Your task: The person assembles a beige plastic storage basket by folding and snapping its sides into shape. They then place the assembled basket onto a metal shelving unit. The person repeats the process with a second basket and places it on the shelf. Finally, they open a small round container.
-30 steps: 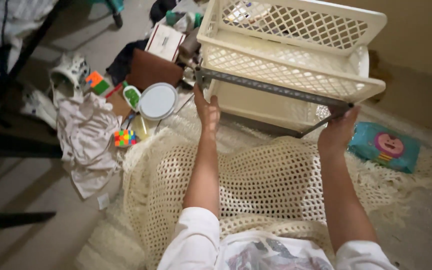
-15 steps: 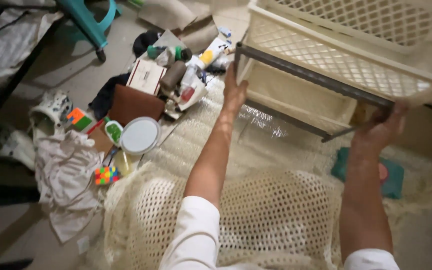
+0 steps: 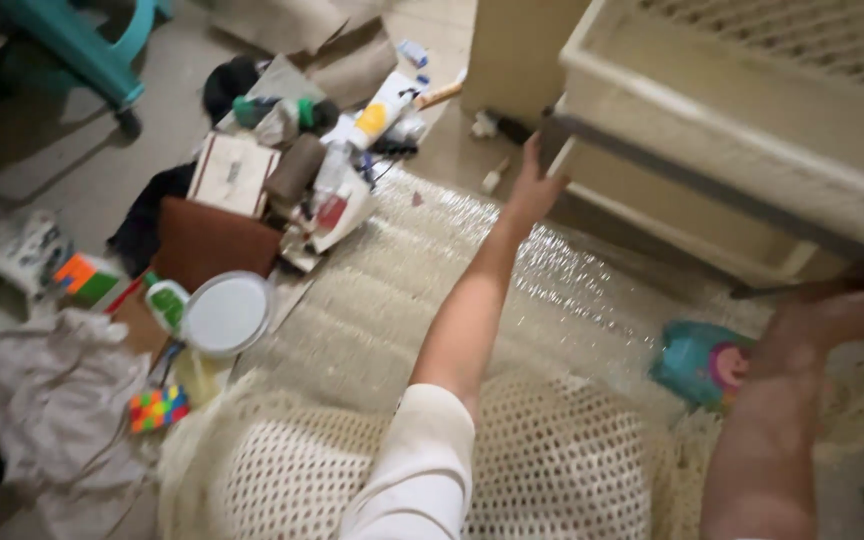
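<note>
Both hands lifting a cream lattice basket rack by its grey frame bar

Nearest, a cream crocheted blanket (image 3: 552, 470) covers the lap; beyond it the right hand (image 3: 832, 310) closes under the low end of the grey frame bar (image 3: 692, 180), though blur hides how far the fingers wrap. The left hand (image 3: 532, 190) presses against the bar's upper end, fingers curled at it. The basket rack (image 3: 752, 110) hangs tilted above the bubble wrap (image 3: 472, 270) on the floor, a teal wipes pack (image 3: 702, 362) just below it. To carry it well, I would judge that 2 firm, level grips keep the stacked baskets from sliding. Farther left lie a round mirror (image 3: 224, 314), a colourful cube puzzle (image 3: 158, 409) and scattered bottles (image 3: 352, 150).
</note>
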